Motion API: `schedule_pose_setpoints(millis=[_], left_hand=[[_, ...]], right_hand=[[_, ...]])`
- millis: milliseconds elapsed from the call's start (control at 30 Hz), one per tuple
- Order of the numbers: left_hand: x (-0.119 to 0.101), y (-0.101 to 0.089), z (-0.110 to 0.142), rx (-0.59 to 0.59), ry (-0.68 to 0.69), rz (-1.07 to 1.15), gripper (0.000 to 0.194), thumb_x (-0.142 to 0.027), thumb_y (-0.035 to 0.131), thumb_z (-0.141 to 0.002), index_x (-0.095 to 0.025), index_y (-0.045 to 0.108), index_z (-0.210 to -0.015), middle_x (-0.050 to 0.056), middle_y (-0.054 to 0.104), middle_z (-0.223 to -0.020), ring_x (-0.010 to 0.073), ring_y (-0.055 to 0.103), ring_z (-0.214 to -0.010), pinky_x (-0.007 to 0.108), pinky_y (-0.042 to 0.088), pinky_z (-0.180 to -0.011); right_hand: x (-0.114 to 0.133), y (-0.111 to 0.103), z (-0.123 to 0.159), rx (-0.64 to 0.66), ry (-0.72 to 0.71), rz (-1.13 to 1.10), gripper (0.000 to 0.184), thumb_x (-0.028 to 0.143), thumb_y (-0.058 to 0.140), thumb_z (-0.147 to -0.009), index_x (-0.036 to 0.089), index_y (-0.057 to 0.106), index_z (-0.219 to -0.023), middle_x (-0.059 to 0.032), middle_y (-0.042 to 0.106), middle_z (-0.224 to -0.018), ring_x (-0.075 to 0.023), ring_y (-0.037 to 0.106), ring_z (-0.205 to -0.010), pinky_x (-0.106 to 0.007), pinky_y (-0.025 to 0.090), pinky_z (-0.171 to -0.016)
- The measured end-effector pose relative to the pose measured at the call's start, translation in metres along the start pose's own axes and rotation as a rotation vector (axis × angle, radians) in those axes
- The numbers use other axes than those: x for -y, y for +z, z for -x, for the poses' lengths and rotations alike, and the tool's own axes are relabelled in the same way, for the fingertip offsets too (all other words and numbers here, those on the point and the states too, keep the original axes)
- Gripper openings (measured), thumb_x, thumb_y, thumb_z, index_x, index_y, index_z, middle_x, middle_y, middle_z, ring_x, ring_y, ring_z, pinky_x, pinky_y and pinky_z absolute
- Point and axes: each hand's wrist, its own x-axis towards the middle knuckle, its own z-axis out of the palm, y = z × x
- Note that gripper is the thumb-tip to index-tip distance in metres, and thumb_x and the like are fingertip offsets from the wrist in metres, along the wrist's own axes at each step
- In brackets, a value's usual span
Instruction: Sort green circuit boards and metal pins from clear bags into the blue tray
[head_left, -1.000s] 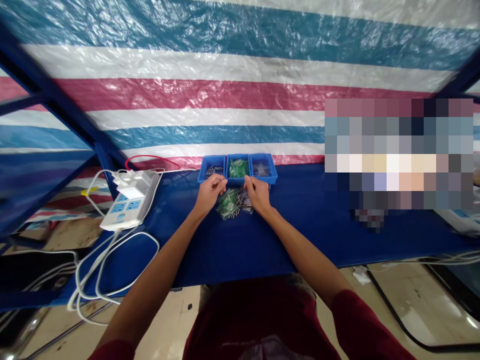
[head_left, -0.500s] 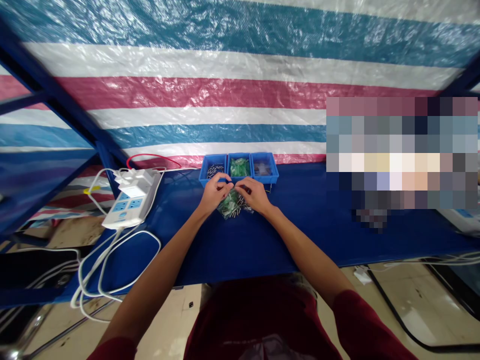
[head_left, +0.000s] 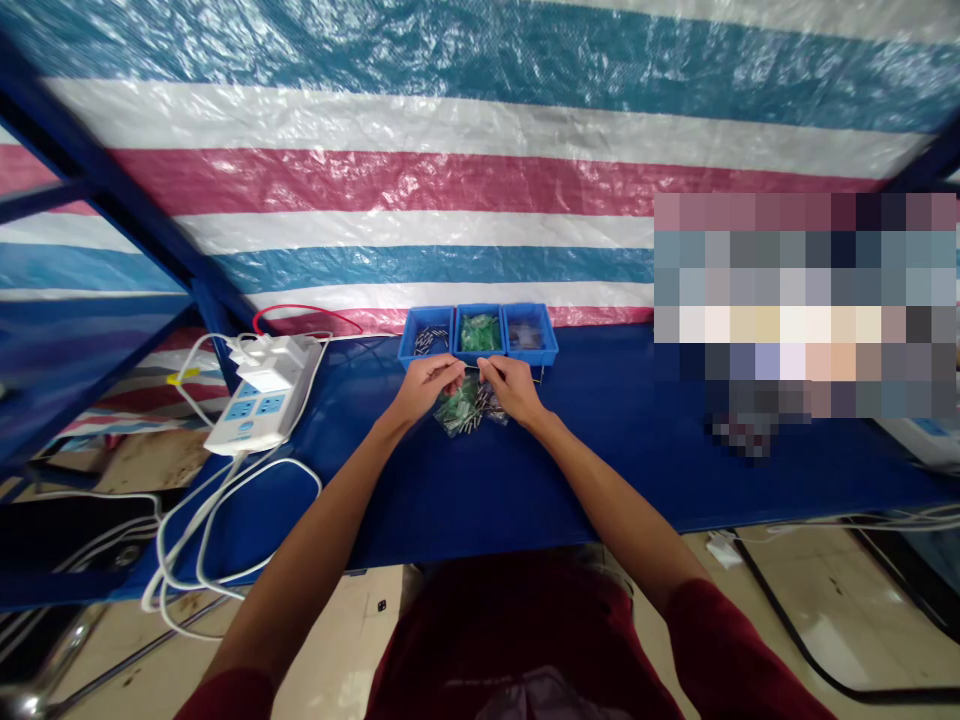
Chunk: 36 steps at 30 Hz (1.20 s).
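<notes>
My left hand (head_left: 430, 386) and my right hand (head_left: 511, 386) face each other just in front of the blue bins, their fingertips pinched a short gap apart. Something thin and pale seems to lie between the fingertips, too small to name. Below them on the blue table is a pile of small green plastic bags (head_left: 454, 412) mixed with short metal pins (head_left: 472, 422), partly hidden by my hands. Behind stand three joined bins: a left bin (head_left: 406, 350) with metal pins, a middle bin (head_left: 478, 357) with green bags, and a right bin (head_left: 551, 352) with greyish clear pieces.
A white power strip (head_left: 255, 425) with plugged-in adapters lies on the table (head_left: 480, 510) at left, its white cables (head_left: 214, 520) looped near the front edge. Striped plastic sheeting (head_left: 420, 180) hangs behind. A blurred-out area covers the right side, with a dark object below it.
My fingertips have drawn slightly apart. The left hand's raised, curved fingers have come down into a pinch, and the right fingertips have shifted a little to the right.
</notes>
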Motion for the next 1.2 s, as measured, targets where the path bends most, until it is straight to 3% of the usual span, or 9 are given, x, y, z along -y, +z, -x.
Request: schedule_pose_setpoints(millis=[167,233,367,500,600,733,900,1000,1200], left_hand=[[-0.010,-0.018,-0.007,-0.529,0.166,-0.426,0.036,-0.047,0.048,-0.095,-0.019,0.066,-0.082,0.005,0.067,-0.077,0.0176,0.060,-0.073,0.030,0.048,-0.076],[-0.009,-0.026,-0.012,-0.593,0.175,-0.616,0.034,-0.044,0.047,-0.095,-0.020,0.068,-0.084,0.007,0.068,-0.082,0.0218,0.061,-0.085,0.034,0.045,-0.085],[0.003,-0.031,-0.015,-0.432,0.080,-0.851,0.026,-0.042,0.057,-0.089,-0.020,0.069,-0.082,0.010,0.067,-0.080,0.0303,0.061,-0.094,0.041,0.042,-0.090],[0.012,-0.024,-0.008,-0.314,0.078,-0.853,0.026,-0.037,0.049,-0.092,-0.020,0.069,-0.091,0.009,0.070,-0.086,0.0262,0.063,-0.085,0.035,0.043,-0.080],[0.017,-0.019,-0.002,-0.071,0.121,-0.795,0.028,-0.038,0.047,-0.092,-0.022,0.070,-0.088,0.007,0.071,-0.086,0.0220,0.064,-0.077,0.030,0.043,-0.071],[0.020,-0.018,0.000,0.210,0.047,-0.729,0.032,-0.049,0.053,-0.086,-0.021,0.069,-0.083,0.004,0.069,-0.078,0.0206,0.061,-0.071,0.028,0.040,-0.065],[0.014,-0.020,0.002,0.421,-0.040,-0.678,0.058,-0.062,0.070,-0.068,-0.021,0.061,-0.107,0.003,0.060,-0.093,0.0200,0.058,-0.077,0.028,0.042,-0.069],[0.010,-0.020,0.003,0.493,-0.084,-0.703,0.065,-0.060,0.075,-0.062,-0.022,0.056,-0.111,0.003,0.055,-0.101,0.0198,0.056,-0.079,0.028,0.043,-0.069],[0.014,-0.017,0.002,0.474,-0.112,-0.756,0.051,-0.049,0.075,-0.068,-0.022,0.056,-0.106,0.002,0.054,-0.099,0.0195,0.056,-0.077,0.028,0.042,-0.070]], right_hand=[[-0.003,-0.001,0.001,-0.053,0.050,-0.006,0.055,0.051,0.031,-0.100,0.019,0.059,-0.065,0.0009,0.055,-0.058,-0.0129,0.055,-0.058,-0.024,0.039,-0.064],[-0.005,-0.002,0.000,-0.080,0.055,0.020,0.053,0.048,0.031,-0.101,0.019,0.062,-0.068,0.0007,0.057,-0.058,-0.0131,0.055,-0.058,-0.024,0.039,-0.064],[-0.008,-0.004,-0.003,-0.003,0.096,0.228,0.035,0.034,0.045,-0.097,0.018,0.066,-0.074,-0.0011,0.064,-0.068,-0.0146,0.058,-0.066,-0.025,0.039,-0.066],[-0.006,-0.006,-0.004,0.183,0.127,0.444,0.011,0.023,0.061,-0.087,0.019,0.071,-0.085,-0.0034,0.068,-0.086,-0.0174,0.061,-0.081,-0.026,0.041,-0.071],[-0.004,-0.008,-0.004,0.292,0.146,0.523,0.011,0.027,0.066,-0.085,0.020,0.072,-0.088,-0.0046,0.067,-0.092,-0.0189,0.061,-0.087,-0.028,0.042,-0.073],[-0.004,-0.008,-0.004,0.384,0.150,0.557,0.013,0.031,0.067,-0.086,0.020,0.072,-0.091,-0.0050,0.066,-0.099,-0.0197,0.062,-0.091,-0.028,0.042,-0.074],[-0.006,-0.007,-0.004,0.403,0.152,0.559,0.016,0.033,0.066,-0.087,0.020,0.071,-0.096,-0.0054,0.065,-0.100,-0.0203,0.062,-0.093,-0.028,0.041,-0.074],[-0.007,-0.006,-0.003,0.402,0.151,0.555,0.014,0.033,0.067,-0.087,0.020,0.070,-0.094,-0.0051,0.065,-0.099,-0.0201,0.062,-0.093,-0.028,0.040,-0.073],[-0.008,-0.006,-0.005,0.349,0.160,0.501,0.009,0.027,0.069,-0.085,0.019,0.069,-0.083,-0.0043,0.066,-0.091,-0.0182,0.061,-0.085,-0.027,0.038,-0.069]])
